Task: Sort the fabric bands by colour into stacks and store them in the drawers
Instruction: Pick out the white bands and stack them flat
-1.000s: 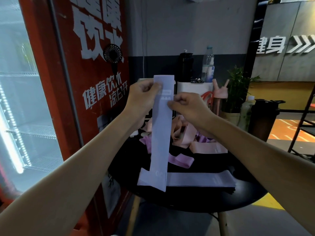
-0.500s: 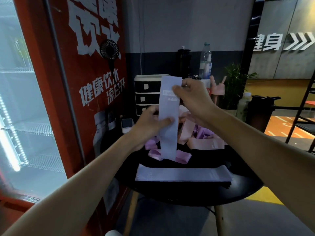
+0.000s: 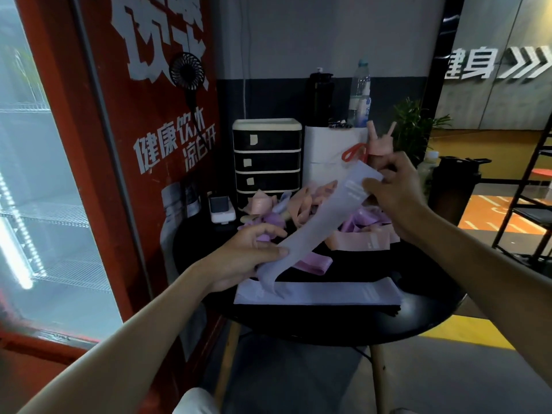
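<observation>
Held band: a pale purple band [image 3: 316, 225] is up in the air over the table. It slants from low on the left to high on the right. Its low end curls down just above the neat stack.
Left hand: the left hand [image 3: 245, 258] pinches the low end of the held band, thumb on top and fingers curled under it.
Right hand: the right hand [image 3: 394, 192] pinches the high end, beside some white print on the band. Its fingers are curled round the edge.
Neat stack: more pale purple bands lie flat in a neat stack [image 3: 328, 294] at the front of the table.
Loose band: one pinky purple band [image 3: 313, 262] lies between the neat stack and the heap, under the held band.
Pink bands: flat pink bands [image 3: 358, 242] lie on the right, partly hidden behind the held band.
Heap: a messy heap [image 3: 298, 204] of pink, peach and purple bands sits at the back, right in front of the drawers.
Drawers: a small black set of drawers [image 3: 266, 162] with a cream frame stands at the back of the table. The drawers you can see are pushed in.
Table: the table [image 3: 418, 321] is round and black, with wooden legs.
Beside the drawers: a white box [image 3: 325, 153] stands on the right, with a black bottle [image 3: 320, 100] and a clear bottle [image 3: 360, 94] behind it.
Left side: a big red fridge [image 3: 89, 174] with a glass door and a little black fan [image 3: 187, 70] on it.
</observation>
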Motion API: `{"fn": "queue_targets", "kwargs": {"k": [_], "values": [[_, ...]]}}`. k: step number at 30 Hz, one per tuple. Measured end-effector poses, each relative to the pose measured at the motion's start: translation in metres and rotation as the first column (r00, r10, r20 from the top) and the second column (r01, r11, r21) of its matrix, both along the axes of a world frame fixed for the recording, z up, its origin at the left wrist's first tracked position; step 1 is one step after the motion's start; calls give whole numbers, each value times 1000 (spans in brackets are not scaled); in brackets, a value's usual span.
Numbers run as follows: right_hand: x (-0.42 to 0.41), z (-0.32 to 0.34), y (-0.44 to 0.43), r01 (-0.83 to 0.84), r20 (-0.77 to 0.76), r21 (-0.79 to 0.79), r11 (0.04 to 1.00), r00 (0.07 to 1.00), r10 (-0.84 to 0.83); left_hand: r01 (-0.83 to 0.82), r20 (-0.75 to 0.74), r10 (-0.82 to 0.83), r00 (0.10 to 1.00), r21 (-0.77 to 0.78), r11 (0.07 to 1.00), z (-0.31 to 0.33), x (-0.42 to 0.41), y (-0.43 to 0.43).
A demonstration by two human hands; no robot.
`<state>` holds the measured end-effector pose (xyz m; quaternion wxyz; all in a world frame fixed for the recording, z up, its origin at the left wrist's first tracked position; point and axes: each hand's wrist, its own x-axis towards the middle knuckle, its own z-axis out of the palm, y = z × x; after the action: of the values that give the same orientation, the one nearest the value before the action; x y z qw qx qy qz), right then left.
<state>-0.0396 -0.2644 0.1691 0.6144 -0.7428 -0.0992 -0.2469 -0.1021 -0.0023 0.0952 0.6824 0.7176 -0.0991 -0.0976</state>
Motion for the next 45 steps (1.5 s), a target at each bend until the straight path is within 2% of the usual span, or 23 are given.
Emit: {"fn": "queue_targets", "kwargs": {"k": [3,6,11,15,19,25,31,36,41,43,45], "values": [[3,-24,-17,74,-7,-66,995,997,-75,-28,-12,29,1000,53,998,-3,-1,12],[-3,-50,-32,55,-47,-49,997,997,-57,-61,-55,65,996,69,996,-7,-3,27],[-13,-93,-50,51,-91,-63,997,994,-56,-247,-47,252,966,101,964,-21,-2,42],[-14,-119,-54,106,-20,-210,972,993,-113,-380,20,381,924,131,915,-28,1,38],[-16,-140,-56,80,-44,-225,971,995,-92,-471,173,439,881,259,843,-37,3,34],[-25,-162,-58,108,-46,-298,948,991,-127,-506,316,400,860,438,743,-55,2,35],[-35,-161,-52,117,-22,-384,916,991,-135,-521,395,357,847,482,705,-62,0,32],[-36,-162,-53,129,-16,-419,899,989,-149,-506,393,341,854,480,716,-67,3,35],[-28,-171,-60,139,11,-518,844,988,-156,-508,423,311,851,509,695,-68,3,35],[-23,-175,-62,170,39,-558,812,983,-179,-524,472,276,837,550,650,-68,1,34],[-20,-178,-62,212,76,-586,782,975,-208,-558,544,215,811,608,564,-66,-2,31]]}}
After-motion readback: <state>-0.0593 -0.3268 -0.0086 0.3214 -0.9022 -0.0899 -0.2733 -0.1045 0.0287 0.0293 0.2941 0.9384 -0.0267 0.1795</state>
